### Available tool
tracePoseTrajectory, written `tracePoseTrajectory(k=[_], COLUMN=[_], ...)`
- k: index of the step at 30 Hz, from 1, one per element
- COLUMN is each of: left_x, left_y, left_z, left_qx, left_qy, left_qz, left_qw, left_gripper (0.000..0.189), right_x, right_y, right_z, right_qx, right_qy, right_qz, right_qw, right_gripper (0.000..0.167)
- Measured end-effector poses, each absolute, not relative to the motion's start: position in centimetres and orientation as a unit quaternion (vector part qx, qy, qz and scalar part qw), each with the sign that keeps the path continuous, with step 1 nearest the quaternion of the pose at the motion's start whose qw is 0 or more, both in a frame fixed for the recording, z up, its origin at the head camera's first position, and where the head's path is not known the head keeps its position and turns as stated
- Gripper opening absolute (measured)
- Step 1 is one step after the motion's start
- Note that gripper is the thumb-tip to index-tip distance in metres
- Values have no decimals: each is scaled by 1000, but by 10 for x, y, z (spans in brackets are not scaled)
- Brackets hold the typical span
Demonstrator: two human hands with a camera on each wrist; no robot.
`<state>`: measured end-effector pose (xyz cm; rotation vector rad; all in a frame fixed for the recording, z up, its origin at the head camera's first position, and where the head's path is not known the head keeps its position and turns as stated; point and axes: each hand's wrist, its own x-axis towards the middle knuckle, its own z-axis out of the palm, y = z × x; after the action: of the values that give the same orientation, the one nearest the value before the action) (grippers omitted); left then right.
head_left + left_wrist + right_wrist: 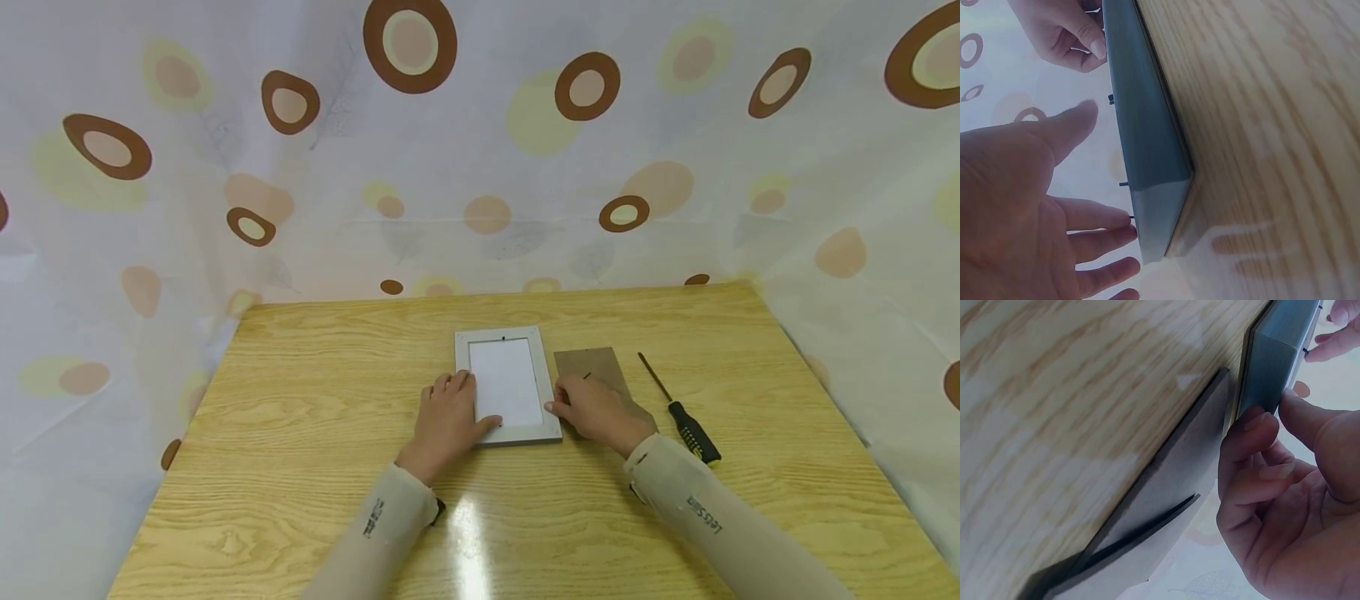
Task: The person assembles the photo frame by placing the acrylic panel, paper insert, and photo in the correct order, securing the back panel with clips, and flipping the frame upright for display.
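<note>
Here's the frame (541, 371) between the two hands, flat on the worktop (315, 400) with its white sheet (506, 379) uppermost: the left hand (447, 417) lies over its near side, fingers relaxed, thumb extended, while the right hand (596, 410) pinches the opposite edge, a two-sided hold that probably keeps it from sliding. Under and beyond the right hand lies the brown board (596, 360), and just right of that hand the screwdriver (692, 429), presumably kept within easy reach; the right sleeve (693, 492) seems to read "LetsSlim", the left sleeve's (382, 508) print illegible.
</note>
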<state>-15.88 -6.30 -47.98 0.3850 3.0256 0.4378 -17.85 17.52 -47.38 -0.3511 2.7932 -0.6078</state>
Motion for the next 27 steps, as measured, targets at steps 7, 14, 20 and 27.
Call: tracePoseTrajectory(k=[7, 14, 20, 27], left_x=[-157, -156, -155, -154], left_y=[-67, -70, -72, -74], left_z=[-477, -476, -472, -467], left_qx=[129, 131, 132, 134], left_qy=[982, 982, 981, 980], left_qz=[127, 124, 130, 131], left_qw=[49, 54, 63, 74], left_gripper=[95, 94, 92, 93], right_x=[-179, -179, -179, -178], right_y=[175, 175, 175, 175], right_z=[-473, -473, -473, -473], right_qx=[-123, -122, -124, -120], right_qy=[962, 963, 962, 961], right_qz=[-208, -203, -205, -212], right_qw=[126, 127, 129, 129], right_gripper=[29, 31, 30, 28])
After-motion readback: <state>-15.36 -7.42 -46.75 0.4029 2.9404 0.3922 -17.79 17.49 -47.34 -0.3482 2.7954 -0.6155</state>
